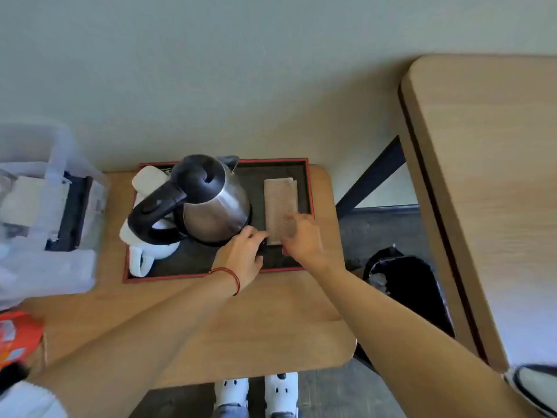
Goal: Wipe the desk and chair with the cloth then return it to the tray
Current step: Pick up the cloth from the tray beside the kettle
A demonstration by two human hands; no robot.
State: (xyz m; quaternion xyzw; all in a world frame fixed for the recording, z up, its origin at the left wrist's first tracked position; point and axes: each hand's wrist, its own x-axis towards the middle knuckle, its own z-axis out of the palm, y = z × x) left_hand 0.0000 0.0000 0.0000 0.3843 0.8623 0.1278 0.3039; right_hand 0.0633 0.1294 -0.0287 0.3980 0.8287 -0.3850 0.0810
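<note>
A folded brown cloth [280, 203] lies in the right part of a black tray with a red rim [309, 182] on a small wooden table [241, 321]. My right hand [301, 239] rests on the cloth's near end, fingers spread over it. My left hand [241, 257], with a red string at the wrist, touches the cloth's near left corner beside the kettle. Neither hand has lifted the cloth; it lies flat.
A steel kettle with a black handle [208, 203] and white cups [147, 248] share the tray. A clear plastic box [45, 206] stands at the left, a larger wooden desk [488, 176] at the right, a black-lined bin [413, 282] between them.
</note>
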